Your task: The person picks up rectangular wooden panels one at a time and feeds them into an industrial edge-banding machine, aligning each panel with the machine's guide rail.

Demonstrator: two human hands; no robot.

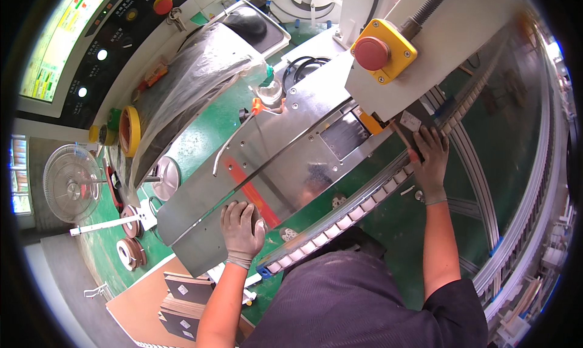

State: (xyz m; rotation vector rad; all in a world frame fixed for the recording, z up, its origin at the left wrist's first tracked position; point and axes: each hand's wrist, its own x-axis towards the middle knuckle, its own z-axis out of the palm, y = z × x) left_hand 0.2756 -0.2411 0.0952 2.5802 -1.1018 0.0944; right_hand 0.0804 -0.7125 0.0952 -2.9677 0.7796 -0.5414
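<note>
My right hand (431,160), in a thin grey glove, reaches forward to a dark panel (419,110) with a white label and a brown edge. Its fingers lie along the panel and the thumb is by the brown edge, so the hand grips it. The panel sits beside the metal machine bed (285,148), just past a yellow-orange part (371,123). Part of it is hidden by the machine housing and my fingers. My left hand (242,231), gloved alike, rests with fingers stretched out at the near edge of the bed's dark grey left end (200,242), holding nothing visible.
A roller rail (337,228) runs between me and the bed. Above it, a red emergency button (371,53) sits on a yellow box. Dark labelled panels (182,308) are stacked at lower left. Tape rolls (129,131), a fan (71,183) and a control panel (115,44) stand left.
</note>
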